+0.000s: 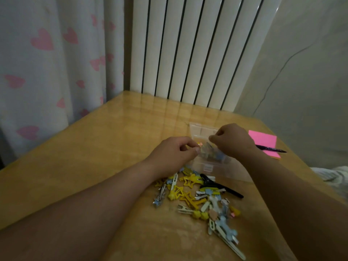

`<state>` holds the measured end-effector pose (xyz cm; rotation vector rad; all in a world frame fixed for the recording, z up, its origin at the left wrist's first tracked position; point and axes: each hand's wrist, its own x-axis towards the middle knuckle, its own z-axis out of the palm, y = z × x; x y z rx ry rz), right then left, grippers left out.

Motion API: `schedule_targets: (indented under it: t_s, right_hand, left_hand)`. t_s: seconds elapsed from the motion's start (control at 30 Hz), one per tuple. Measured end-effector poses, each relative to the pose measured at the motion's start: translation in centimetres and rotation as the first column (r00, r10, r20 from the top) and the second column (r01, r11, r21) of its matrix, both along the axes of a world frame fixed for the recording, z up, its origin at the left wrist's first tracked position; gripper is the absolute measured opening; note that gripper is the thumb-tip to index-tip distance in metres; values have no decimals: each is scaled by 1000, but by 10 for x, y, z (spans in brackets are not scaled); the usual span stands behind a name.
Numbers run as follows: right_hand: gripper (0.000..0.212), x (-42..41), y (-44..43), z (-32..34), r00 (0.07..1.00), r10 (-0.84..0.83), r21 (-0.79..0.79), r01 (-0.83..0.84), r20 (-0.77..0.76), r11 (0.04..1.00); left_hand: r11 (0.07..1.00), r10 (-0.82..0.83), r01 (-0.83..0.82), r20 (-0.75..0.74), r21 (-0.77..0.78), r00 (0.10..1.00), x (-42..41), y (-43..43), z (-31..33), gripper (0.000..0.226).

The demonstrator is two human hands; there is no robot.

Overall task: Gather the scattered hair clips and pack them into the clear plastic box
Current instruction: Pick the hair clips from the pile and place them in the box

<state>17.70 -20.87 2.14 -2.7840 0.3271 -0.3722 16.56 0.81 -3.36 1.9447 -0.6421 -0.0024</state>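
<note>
The clear plastic box (209, 167) stood open on the worktop (113, 147), its lid (201, 131) laid back on the far side, and both hands met directly above it. The left hand (175, 151) came in from the box's left, its fingers (196, 149) curled tightly, thumb tip pressed against forefinger. The right hand (232, 142) hung over the box's right half, its fingers (213, 138) likewise closed into a pinch. Between the two pinches, just above the box's opening, sat a small bundle of clips (208, 150), pale blue and yellowish with a spot of pink. Each hand gripped one side of it, though it was too blurred to tell what exactly the fingertips had hold of. Some blue and yellow pieces showed through the box's wall below the bundle. The scattered hair clips (190, 191) lay in a loose heap on the worktop just in front of the box, on the near side, under neither hand: yellow star shapes, pale blue and white ones, silver metal clips. A long black clip (222, 187) lay across the heap's edge nearest the box. To the right of the box, behind the right hand, lay a pink notepad (263, 140) with a black pen (273, 149) across it. Beyond the box stood a white radiator (188, 53), and to its far left hung a curtain (47, 63) with pink hearts.
</note>
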Motion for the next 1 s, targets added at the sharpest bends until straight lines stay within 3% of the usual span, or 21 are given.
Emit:
schedule_targets:
  t_s: [0.13, 0.27, 0.43, 0.53, 0.7, 1.0]
  right_hand:
    - [19, -34, 2, -6, 961, 51, 154, -95, 272, 983]
    - [11, -69, 15, -7, 894, 161, 154, -244, 418, 957]
    - [2, -92, 28, 7, 840, 520, 10, -528, 155, 849]
    - [12, -97, 38, 7, 774, 634, -127, -627, 10, 768]
    - [25, -98, 48, 0, 764, 643, -281, -628, -49, 725]
    - [18, -95, 55, -7, 772, 635, -392, -584, 0, 710]
  left_hand:
    - [1000, 1, -1, -14, 5, 1000, -1, 0, 1, 21]
    - [1000, 3, -3, -23, -14, 1000, -1, 0, 1, 20]
    - [996, 14, -20, -71, -90, 997, 1, 0, 1, 20]
    - [986, 42, -58, -105, -154, 994, 2, 1, 3, 19]
    - [960, 99, -136, -159, -246, 982, 3, 3, 5, 16]
    - [965, 96, -125, -135, -231, 986, 5, 3, 2, 14]
